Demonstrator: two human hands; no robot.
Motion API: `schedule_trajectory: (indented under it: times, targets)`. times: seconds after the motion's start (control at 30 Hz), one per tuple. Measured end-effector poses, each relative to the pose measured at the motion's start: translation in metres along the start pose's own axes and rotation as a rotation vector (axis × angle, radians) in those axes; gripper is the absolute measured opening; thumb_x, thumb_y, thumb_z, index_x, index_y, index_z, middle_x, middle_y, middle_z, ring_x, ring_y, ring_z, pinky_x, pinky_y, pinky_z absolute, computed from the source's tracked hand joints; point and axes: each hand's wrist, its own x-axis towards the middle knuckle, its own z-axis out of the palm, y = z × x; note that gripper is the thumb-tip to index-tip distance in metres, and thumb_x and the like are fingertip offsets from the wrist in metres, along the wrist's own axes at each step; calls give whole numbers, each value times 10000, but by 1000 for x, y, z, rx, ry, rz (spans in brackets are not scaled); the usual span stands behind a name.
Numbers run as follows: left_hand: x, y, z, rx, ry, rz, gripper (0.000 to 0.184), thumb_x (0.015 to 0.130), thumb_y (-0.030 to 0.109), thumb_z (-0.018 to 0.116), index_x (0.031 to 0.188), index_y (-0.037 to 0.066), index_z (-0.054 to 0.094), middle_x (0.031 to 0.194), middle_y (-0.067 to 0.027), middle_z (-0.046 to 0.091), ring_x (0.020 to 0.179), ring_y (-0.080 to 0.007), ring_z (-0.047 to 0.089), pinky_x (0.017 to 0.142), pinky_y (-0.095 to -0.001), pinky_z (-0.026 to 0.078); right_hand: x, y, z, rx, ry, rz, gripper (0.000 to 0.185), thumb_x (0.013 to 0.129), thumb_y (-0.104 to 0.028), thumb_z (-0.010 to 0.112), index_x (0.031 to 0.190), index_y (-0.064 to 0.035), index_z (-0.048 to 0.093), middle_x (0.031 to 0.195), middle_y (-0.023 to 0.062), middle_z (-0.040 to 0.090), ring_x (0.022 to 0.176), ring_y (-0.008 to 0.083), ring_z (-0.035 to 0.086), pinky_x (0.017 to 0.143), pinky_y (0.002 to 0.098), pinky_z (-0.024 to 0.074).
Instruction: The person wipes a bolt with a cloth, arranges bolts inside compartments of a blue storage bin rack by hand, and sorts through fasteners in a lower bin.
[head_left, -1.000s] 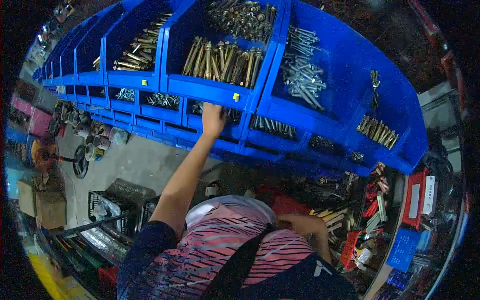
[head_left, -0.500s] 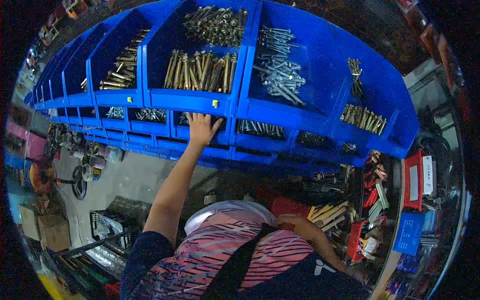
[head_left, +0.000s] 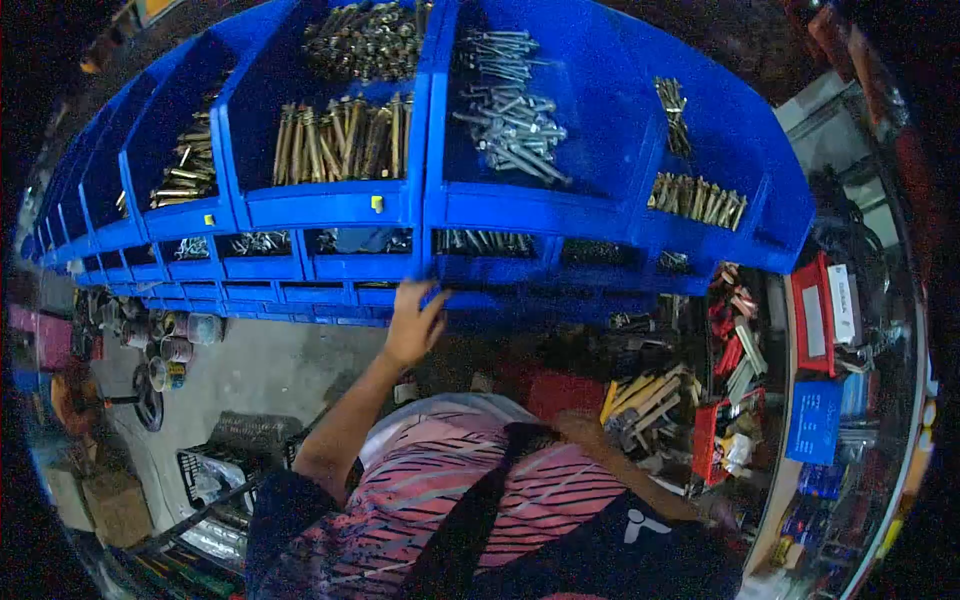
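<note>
My left hand (head_left: 414, 322) is raised in front of the lower rows of blue bins (head_left: 330, 200). Its fingers are apart and somewhat bent, with nothing visible in them; whether it touches a bin edge is unclear. In the bin row just above it lie small silver pieces of hardware. Long brass-coloured anchor bolts (head_left: 345, 138) fill a larger upper bin, and silver bolts (head_left: 515, 130) lie in the bin to its right. My right hand (head_left: 575, 428) rests low against my body beside the dark strap (head_left: 480, 490); its fingers are dark and indistinct.
Shorter brass-coloured bolts (head_left: 697, 200) lie at the right end of the bins. Red baskets (head_left: 707, 445) and long wooden-looking pieces (head_left: 640, 400) stand low on the right. A black crate (head_left: 210, 470), cardboard box (head_left: 115, 505) and buckets (head_left: 177, 350) are on the left floor.
My left hand has come down and back from the small bin beneath the brass-coloured bolts. The bins have shifted left in view. My right hand stays by my body.
</note>
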Motion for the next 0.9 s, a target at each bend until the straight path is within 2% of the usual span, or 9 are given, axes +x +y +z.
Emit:
schedule_trajectory:
  times: [0.03,0.07,0.13,0.17,0.27,0.33,0.4,0.6,0.9]
  targets:
    - [-9,7,1,-97,-26,23,428,669,110,564,1080,83,448,1096,-153,422,986,-314,409,856,-456,313,7,-12,-10,5,2,13,312,638,-183,588,928,-72,561,948,105,555,879,260,529,758,356,412]
    - [-22,9,5,-104,-39,26,428,669,110,564,1080,83,448,1096,-153,422,986,-314,409,856,-456,313,34,-40,-43,241,-50,136,303,641,-183,591,920,-69,566,952,102,557,873,254,534,769,345,410]
    - [-58,-2,24,-55,-382,-67,339,689,151,551,1008,54,488,933,-160,516,840,-301,495,742,-385,407,76,-76,-99,481,-95,262,295,643,-182,595,913,-66,571,957,98,558,866,247,538,779,334,408]
    - [-79,-12,34,-58,-390,-65,339,689,151,551,1008,54,488,933,-160,516,840,-301,495,742,-385,407,90,-88,-122,500,-195,260,314,641,-181,604,928,-60,566,958,100,558,868,240,540,783,325,407]
    - [-151,-40,62,17,-690,-389,272,713,221,534,909,31,531,786,-163,555,721,-307,534,644,-378,432,91,-72,-142,658,-430,265,331,661,-192,613,954,-49,558,963,98,558,885,216,534,788,311,404]
    - [-177,-46,66,36,-810,-534,270,714,224,534,901,30,532,785,-164,555,719,-308,535,640,-379,432,90,-54,-140,785,-547,256,330,682,-203,612,966,-44,556,966,94,559,901,200,527,789,306,403]
    - [-188,-41,66,11,-907,-624,267,715,228,533,894,29,533,784,-166,555,718,-309,535,636,-380,431,89,-34,-129,1098,-454,724,379,739,-268,571,1046,-54,515,1025,83,533,929,176,507,807,292,389]
    - [-173,-21,78,-88,-1118,-673,262,718,239,531,872,27,537,781,-171,554,713,-312,536,625,-381,430,82,25,-6,831,-612,921,358,752,-257,550,1043,-51,510,1019,85,531,918,179,505,792,295,392]
    - [-170,-43,25,-167,-1281,-676,261,722,255,527,839,23,542,777,-177,554,706,-317,537,607,-384,429,64,19,36,768,-710,1037,323,776,-236,513,1037,-47,500,1007,88,526,898,186,500,766,302,399]
